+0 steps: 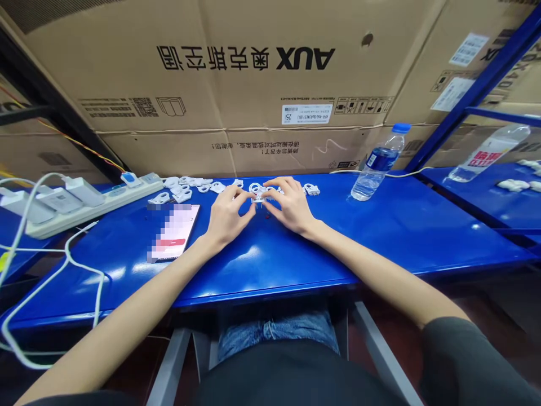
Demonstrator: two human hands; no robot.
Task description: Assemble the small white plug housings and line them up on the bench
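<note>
Both my hands meet over the middle of a blue metal table (380,237). My left hand (228,214) and my right hand (289,206) pinch a small white plastic part (258,197) between their fingertips. Several more white plastic parts (186,189) lie scattered along the back edge of the table, from left of my hands to just right of them. A tiny dark red speck (262,215) lies on the table below the held part.
A phone (173,232) lies face up left of my hands. A white power strip (93,206) with chargers and white cables sits far left. A water bottle (378,163) stands to the right. Cardboard boxes (253,84) form the back wall. Another bottle (490,151) lies on the neighbouring blue table.
</note>
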